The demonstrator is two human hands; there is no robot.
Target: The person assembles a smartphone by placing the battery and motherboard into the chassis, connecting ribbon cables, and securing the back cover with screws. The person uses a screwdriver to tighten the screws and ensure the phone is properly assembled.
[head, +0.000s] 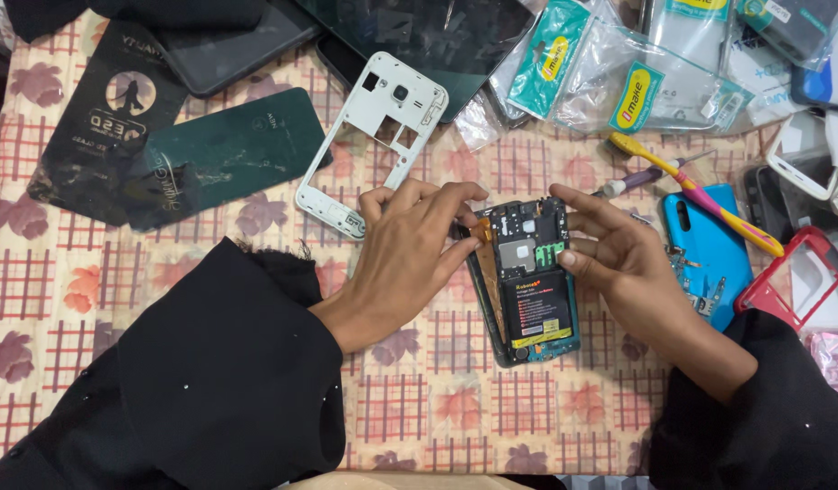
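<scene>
I see both hands pinching the opened phone [528, 277] (back off): left hand [410, 254], right hand [618, 263], on the surface [437, 408].

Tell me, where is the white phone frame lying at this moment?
In the head view, the white phone frame lies on the patterned tablecloth, upper centre, just beyond the left hand, between the dark green back cover and the opened phone.

This looked like a phone repair bench. The table [92, 299], under a checked floral cloth, was strewn with an opened phone [528, 281], a white phone frame [374, 136], loose back covers [224, 154] and bagged phone cases [655, 82].
</scene>
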